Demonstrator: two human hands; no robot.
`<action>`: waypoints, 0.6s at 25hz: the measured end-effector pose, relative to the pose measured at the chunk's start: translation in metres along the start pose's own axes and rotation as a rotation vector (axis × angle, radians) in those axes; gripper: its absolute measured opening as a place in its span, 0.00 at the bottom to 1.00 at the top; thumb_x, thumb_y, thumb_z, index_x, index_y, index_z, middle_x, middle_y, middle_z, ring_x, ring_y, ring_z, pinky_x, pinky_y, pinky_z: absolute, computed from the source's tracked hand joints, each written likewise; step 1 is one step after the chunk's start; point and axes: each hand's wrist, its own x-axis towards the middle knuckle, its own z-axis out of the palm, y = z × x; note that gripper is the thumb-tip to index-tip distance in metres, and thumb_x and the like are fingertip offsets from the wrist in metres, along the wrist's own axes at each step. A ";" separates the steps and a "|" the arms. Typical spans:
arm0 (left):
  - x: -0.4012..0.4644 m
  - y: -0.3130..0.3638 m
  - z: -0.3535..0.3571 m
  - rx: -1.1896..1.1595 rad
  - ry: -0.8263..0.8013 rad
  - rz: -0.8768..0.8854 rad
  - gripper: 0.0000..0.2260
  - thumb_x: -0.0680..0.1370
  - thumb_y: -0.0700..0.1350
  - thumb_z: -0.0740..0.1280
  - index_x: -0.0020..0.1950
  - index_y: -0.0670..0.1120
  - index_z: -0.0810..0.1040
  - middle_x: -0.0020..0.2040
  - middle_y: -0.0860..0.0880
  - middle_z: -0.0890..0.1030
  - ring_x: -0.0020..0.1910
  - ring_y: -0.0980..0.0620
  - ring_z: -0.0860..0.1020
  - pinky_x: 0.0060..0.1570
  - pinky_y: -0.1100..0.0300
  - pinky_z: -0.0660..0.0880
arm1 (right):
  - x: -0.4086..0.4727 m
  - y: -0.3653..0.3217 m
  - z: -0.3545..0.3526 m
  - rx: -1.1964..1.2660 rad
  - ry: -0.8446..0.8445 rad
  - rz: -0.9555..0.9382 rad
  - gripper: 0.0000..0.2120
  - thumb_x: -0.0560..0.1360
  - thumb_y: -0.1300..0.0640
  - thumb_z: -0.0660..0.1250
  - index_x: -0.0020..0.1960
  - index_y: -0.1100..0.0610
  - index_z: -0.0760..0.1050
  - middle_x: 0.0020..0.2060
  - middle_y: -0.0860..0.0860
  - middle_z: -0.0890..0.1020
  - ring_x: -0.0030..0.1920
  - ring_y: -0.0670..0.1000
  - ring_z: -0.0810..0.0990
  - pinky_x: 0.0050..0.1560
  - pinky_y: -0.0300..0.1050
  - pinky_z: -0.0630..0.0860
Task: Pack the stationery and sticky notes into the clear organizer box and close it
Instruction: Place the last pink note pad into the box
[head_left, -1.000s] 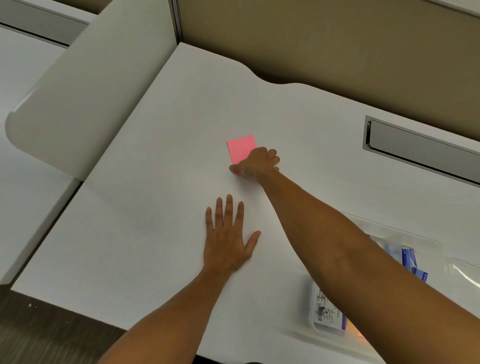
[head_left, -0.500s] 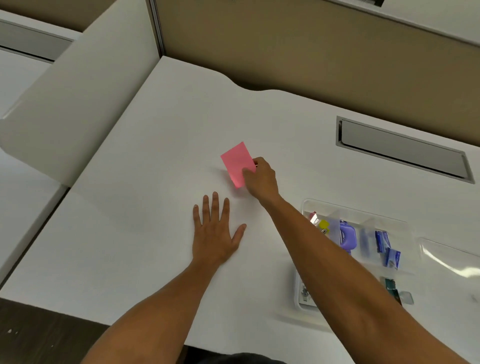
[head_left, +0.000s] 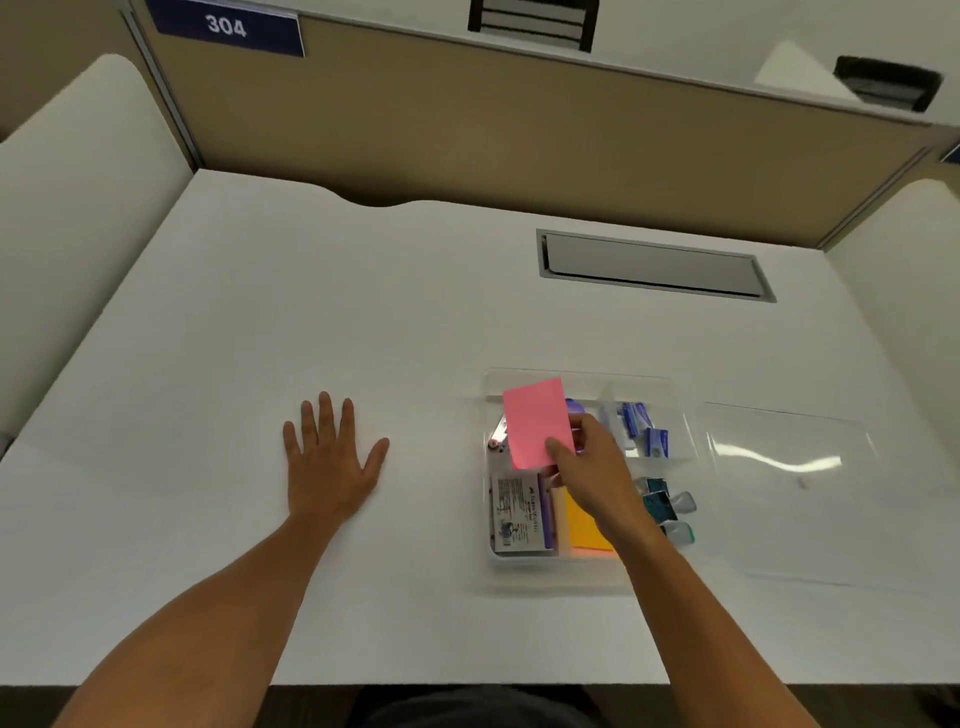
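My right hand (head_left: 592, 467) pinches a pink sticky-note pad (head_left: 535, 423) and holds it tilted over the left half of the clear organizer box (head_left: 491, 564). The box stands open on the white desk. Inside it lie an orange sticky-note pad (head_left: 584, 527), a white and purple packet (head_left: 519, 512), blue items (head_left: 644, 428) at the back right and teal binder clips (head_left: 665, 506) at the front right. The clear lid (head_left: 789, 493) lies flat to the right of the box. My left hand (head_left: 330, 462) rests flat on the desk, fingers spread, well left of the box.
A grey cable slot (head_left: 654, 265) is set into the desk behind the box. Beige partition walls (head_left: 467, 130) stand at the back, with white side panels (head_left: 72, 218) left and right. The desk's front edge (head_left: 467, 683) runs close to my body.
My right hand lifted the pink pad off the desk and carried it right and toward me, until it hung over the box. My left hand stayed flat. The view shifted right.
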 end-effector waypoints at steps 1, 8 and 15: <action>0.000 0.000 0.001 0.006 -0.005 0.005 0.37 0.77 0.69 0.40 0.79 0.47 0.49 0.80 0.43 0.47 0.78 0.42 0.44 0.75 0.40 0.45 | -0.004 0.011 -0.012 0.019 0.017 0.024 0.12 0.80 0.58 0.62 0.63 0.53 0.70 0.53 0.49 0.80 0.38 0.50 0.84 0.39 0.43 0.81; -0.018 0.022 0.006 0.036 -0.063 0.007 0.38 0.76 0.69 0.39 0.79 0.47 0.47 0.79 0.40 0.45 0.78 0.37 0.43 0.73 0.36 0.42 | -0.022 0.068 -0.050 -0.178 0.058 0.141 0.16 0.78 0.58 0.63 0.65 0.56 0.70 0.50 0.51 0.81 0.38 0.48 0.84 0.36 0.43 0.81; -0.043 0.048 0.012 0.088 -0.114 0.036 0.41 0.74 0.73 0.38 0.79 0.47 0.45 0.79 0.39 0.44 0.77 0.36 0.42 0.72 0.34 0.41 | -0.024 0.080 -0.054 -0.524 -0.017 0.117 0.19 0.78 0.49 0.64 0.67 0.55 0.73 0.57 0.53 0.81 0.53 0.53 0.81 0.54 0.47 0.76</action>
